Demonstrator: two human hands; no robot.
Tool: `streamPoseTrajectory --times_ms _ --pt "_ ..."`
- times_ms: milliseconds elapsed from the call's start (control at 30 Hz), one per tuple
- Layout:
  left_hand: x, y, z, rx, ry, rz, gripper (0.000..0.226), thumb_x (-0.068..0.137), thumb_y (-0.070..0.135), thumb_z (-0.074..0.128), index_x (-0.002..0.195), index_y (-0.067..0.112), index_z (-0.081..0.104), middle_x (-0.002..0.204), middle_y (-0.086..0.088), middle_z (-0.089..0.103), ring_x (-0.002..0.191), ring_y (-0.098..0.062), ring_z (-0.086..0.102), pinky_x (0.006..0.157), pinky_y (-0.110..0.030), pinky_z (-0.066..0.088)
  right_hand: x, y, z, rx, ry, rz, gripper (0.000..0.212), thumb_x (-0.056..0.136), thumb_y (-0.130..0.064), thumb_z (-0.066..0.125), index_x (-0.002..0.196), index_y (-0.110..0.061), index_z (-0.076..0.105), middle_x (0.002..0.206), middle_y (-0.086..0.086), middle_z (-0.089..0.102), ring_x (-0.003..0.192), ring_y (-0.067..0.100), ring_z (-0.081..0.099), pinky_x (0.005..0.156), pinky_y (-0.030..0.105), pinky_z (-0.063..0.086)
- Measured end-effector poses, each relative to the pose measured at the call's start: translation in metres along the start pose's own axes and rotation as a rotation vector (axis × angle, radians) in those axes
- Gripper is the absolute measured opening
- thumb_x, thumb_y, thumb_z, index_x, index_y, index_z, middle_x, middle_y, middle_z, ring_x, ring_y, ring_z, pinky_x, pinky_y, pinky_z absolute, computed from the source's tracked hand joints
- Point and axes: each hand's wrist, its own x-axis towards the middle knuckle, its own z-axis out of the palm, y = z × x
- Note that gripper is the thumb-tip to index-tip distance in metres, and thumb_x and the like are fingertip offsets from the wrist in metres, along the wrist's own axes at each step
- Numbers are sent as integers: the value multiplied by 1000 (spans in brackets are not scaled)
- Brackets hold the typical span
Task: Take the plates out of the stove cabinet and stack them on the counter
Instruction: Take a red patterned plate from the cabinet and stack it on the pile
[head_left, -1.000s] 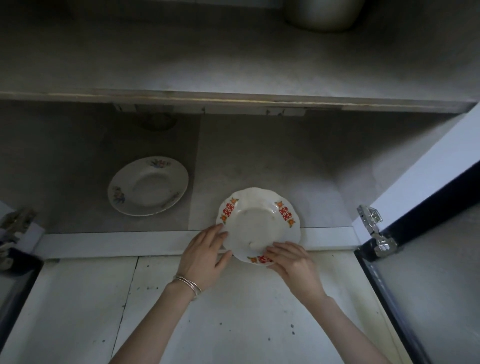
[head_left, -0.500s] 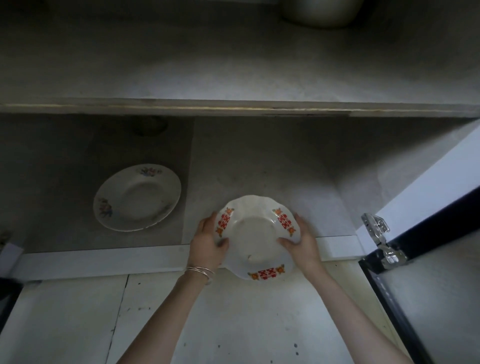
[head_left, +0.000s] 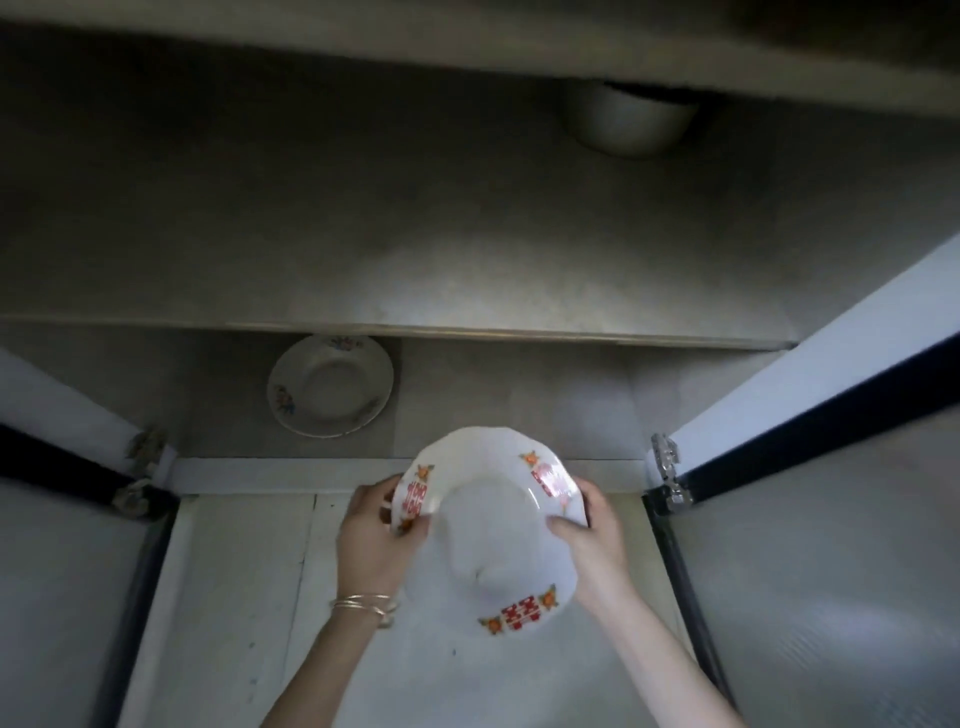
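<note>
A white scalloped plate (head_left: 491, 530) with red and orange marks on its rim is held in the air in front of the open cabinet, above the pale floor. My left hand (head_left: 371, 540) grips its left rim, thumb on top. My right hand (head_left: 592, 540) grips its right rim. A second white plate (head_left: 330, 384) with small flower prints lies on the cabinet's lower level at the back left, partly under the shelf edge.
A grey shelf (head_left: 467, 270) spans the cabinet above the lower level. A pale bowl-like vessel (head_left: 626, 124) stands at its back right. Two open doors flank the opening, with hinges at left (head_left: 140, 467) and right (head_left: 667, 470).
Both hands have lifted the red-marked plate off the cabinet floor and drawn it out towards me. The view has pulled back and tilted up, showing more of the shelf.
</note>
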Motion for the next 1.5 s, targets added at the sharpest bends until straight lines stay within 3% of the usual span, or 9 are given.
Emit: streamPoseTrajectory --times_ms 200,333,467,600,800,1100,1300,1400,1500 --pt "-79 105 -100 -217 -59 -128 51 56 25 79 102 25 57 97 6 61 85 -7 60 66 -18 46 -134 -90 -5 83 -9 134 56 55 -2 60 110 -12 55 100 11 67 80 23 67 57 32 55" --pt "-125 187 -170 -334 -71 -217 50 69 -2 75 113 17 58 107 3 64 94 -2 61 74 -12 48 -225 -169 -8 127 5 167 54 57 -3 60 110 -13 56 96 13 68 78 25 68 55 32 53" --pt "-152 277 -229 -421 -91 -247 53 72 -5 72 116 18 55 109 0 62 94 0 59 72 -5 48 -298 -258 -8 150 31 155 48 60 -2 59 105 -18 60 93 10 72 80 27 69 60 35 54" --pt "-169 372 -286 -485 -144 -223 58 63 10 74 115 24 54 114 1 61 97 -5 61 77 -14 51 -363 -348 -11 142 47 146 37 73 7 60 105 -11 61 97 15 70 85 32 67 69 41 55" --pt "-176 466 -333 -500 -285 -143 61 63 10 69 121 18 54 117 -1 62 101 -12 62 87 -39 53 -432 -438 -24 193 148 57 37 69 3 60 103 -12 62 88 8 72 78 23 68 59 30 53" --pt "-196 559 -315 -525 -569 -13 56 65 15 69 118 25 55 115 -3 62 101 -24 61 81 -45 55 -493 -487 -75 218 443 -122 36 65 -6 55 99 -15 64 94 11 70 86 26 68 72 40 56" --pt "-238 605 -263 -522 -705 44 55 64 18 68 117 26 53 113 -2 61 98 -22 61 75 -38 58 -518 -490 -143 268 604 -169 28 59 -7 54 86 -7 62 76 8 66 67 20 61 56 31 48" --pt "-267 621 -229 -521 -753 61 55 65 17 68 118 23 54 112 -3 61 98 -22 62 75 -37 58 -530 -483 -188 267 641 -164 30 58 -9 56 88 -7 61 86 23 65 71 27 61 60 38 48" --pt "-304 639 -194 -530 -774 71 54 64 19 70 115 27 55 111 -3 62 97 -24 62 74 -39 58 -543 -480 -241 293 646 -202 37 60 -5 56 94 -18 62 91 12 69 78 24 66 62 36 53"
